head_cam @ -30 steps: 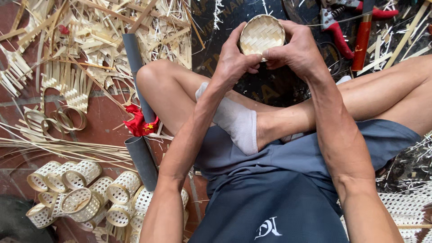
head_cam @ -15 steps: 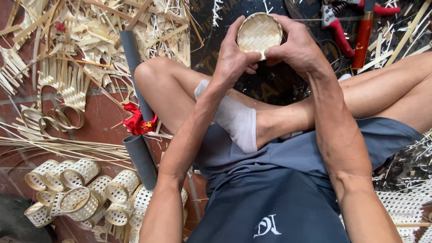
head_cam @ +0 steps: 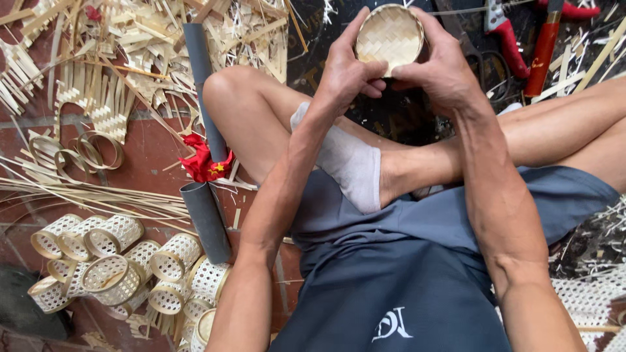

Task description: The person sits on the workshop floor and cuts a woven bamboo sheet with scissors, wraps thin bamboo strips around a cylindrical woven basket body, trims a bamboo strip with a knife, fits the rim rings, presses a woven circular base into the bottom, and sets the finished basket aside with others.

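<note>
Head view: a seated person with crossed bare legs fills the centre and right of the frame.
Shorts (head_cam: 391,287): dark blue-grey, lower centre, with a small white mark low on the front.
Floor (head_cam: 143,150): red-brown tiles on the left; a dark patch at upper centre.
Bamboo strips (head_cam: 98,78): pale scraps and woven bits heaped across the upper left, with long thin slats lying at centre left.
Woven cups (head_cam: 117,267): a cluster of small open-weave cylinders at lower left, lying on their sides and touching one another.
Pipe (head_cam: 205,143): grey tube running from top centre-left down to the cups, just beside the left knee.
Sock (head_cam: 345,160): light grey, on the foot at centre.
Right hand (head_cam: 443,68): upper centre-right, fingers curled round the right rim of the basket, thumb pressed at its lower edge.
Left hand (head_cam: 342,72): upper centre, fingers stretched up the left rim, thumb pressed against the lower edge, close to the right thumb.
Basket (head_cam: 389,36): small round woven bamboo piece, held between both hands at top centre, its plaited face towards the camera.
Red tools (head_cam: 521,45): red-handled tools on the dark floor, upper right.
Red cloth (head_cam: 205,163): crumpled beside the pipe, with a small yellow mark.
</note>
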The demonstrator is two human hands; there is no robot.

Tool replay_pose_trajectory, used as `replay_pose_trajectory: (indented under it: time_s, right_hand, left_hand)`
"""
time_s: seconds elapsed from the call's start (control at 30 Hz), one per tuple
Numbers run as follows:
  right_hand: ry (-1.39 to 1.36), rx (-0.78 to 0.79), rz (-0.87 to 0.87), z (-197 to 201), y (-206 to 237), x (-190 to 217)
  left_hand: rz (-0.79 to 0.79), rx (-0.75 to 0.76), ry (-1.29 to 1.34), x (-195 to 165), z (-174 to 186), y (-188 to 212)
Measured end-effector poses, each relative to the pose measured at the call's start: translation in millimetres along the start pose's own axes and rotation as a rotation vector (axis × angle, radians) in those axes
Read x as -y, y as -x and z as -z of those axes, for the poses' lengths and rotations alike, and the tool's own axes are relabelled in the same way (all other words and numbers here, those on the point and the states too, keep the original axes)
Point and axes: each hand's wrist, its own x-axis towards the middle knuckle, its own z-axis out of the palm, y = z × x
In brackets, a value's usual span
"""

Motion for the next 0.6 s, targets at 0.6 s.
replay_pose_trajectory:
  time_s: [0.6]
  right_hand:
    - [-0.101, -0.362, 0.294, -24, -40, -48]
  left_hand:
    - [-0.266, -0.139, 0.056, 40, -8, -56]
